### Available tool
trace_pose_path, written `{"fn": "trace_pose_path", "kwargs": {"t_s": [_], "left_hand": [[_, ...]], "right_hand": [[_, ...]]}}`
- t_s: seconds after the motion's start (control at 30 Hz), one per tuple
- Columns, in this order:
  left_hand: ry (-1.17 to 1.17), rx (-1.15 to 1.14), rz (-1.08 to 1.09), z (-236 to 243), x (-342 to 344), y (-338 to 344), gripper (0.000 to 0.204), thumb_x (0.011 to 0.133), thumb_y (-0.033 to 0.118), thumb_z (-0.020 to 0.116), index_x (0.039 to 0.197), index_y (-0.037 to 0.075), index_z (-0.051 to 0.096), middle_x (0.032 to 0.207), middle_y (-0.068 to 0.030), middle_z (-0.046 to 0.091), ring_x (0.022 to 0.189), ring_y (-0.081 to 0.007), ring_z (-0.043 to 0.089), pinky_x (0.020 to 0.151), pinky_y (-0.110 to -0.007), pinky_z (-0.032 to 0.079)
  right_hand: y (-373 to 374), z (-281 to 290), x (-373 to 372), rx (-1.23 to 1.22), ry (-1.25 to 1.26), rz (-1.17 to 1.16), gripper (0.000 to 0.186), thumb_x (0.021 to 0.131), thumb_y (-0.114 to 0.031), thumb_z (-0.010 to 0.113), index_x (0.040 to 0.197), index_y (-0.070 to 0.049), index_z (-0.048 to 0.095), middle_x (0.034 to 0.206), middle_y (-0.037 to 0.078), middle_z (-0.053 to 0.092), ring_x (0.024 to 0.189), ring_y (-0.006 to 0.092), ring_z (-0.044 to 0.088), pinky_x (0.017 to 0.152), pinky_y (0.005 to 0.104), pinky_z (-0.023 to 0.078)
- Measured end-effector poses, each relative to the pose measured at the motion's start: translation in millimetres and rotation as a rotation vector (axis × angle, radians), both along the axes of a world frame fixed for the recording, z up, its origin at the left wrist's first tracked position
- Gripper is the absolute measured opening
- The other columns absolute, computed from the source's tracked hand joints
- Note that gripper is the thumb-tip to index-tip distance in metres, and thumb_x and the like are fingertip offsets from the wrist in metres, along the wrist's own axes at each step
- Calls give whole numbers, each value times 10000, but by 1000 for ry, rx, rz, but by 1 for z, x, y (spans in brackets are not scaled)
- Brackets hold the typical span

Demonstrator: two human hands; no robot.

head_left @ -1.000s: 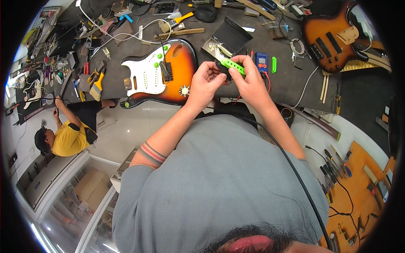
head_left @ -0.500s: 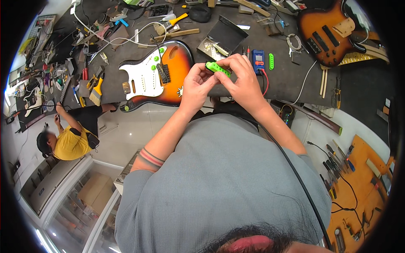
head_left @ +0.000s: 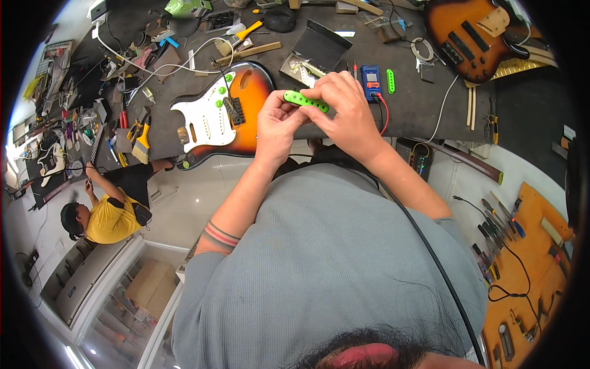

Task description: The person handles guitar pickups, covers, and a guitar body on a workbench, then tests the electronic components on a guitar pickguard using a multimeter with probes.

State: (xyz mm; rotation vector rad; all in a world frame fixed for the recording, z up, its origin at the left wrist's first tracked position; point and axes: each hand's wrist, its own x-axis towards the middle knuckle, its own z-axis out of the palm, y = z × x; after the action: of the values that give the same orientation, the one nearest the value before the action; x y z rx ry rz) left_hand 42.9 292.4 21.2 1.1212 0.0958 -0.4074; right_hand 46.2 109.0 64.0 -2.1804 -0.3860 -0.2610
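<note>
Two green covers: the held cover (head_left: 305, 101), above the table (head_left: 415, 115), is pinched by the fingers of the left hand (head_left: 275, 125) and right hand (head_left: 350, 115), its long axis sloping down rightward; the other cover (head_left: 390, 81) lies beside one meter (head_left: 370, 79).

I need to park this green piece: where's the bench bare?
Likely best: the bench between the loose green cover and the white cable to its right. A narrower gap lies between the near yellow brush and the sunburst guitar body. Crowded: the left end, packed with hand tools, and around the right hand, black box and blue meter.
</note>
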Motion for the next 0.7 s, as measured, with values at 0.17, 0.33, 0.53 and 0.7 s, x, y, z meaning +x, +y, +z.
{"fn": "trace_pose_path", "kwargs": {"t_s": [0.17,0.33,0.53,0.7], "left_hand": [[-19,7,-6,4,4,4,218,1013,-36,694,1191,10,577,1134,-110,720,1045,-163,727,933,-327,628],[-13,26,-9,8,5,4,222,1007,-48,692,1191,12,582,1138,-106,720,1051,-156,722,931,-324,628],[0,19,-8,5,4,2,224,1007,-51,688,1194,11,580,1144,-101,717,1056,-151,718,933,-322,625],[-16,30,-9,3,4,1,231,1011,-47,683,1203,10,568,1151,-97,712,1068,-151,716,932,-322,622]], "right_hand": [[2,4,-1,-12,-38,-9,256,833,-149,830,1066,-90,741,1054,53,660,1051,288,599,878,413,449],[4,5,-2,-32,-50,-18,263,823,-154,837,1062,-97,744,1053,50,661,1059,282,599,874,409,447],[4,6,-3,-48,-51,-23,264,820,-152,837,1063,-102,746,1059,48,659,1059,276,599,861,406,438],[1,6,-3,-51,-69,-34,275,809,-153,840,1060,-99,742,1046,43,664,1046,267,601,864,400,428]]}}
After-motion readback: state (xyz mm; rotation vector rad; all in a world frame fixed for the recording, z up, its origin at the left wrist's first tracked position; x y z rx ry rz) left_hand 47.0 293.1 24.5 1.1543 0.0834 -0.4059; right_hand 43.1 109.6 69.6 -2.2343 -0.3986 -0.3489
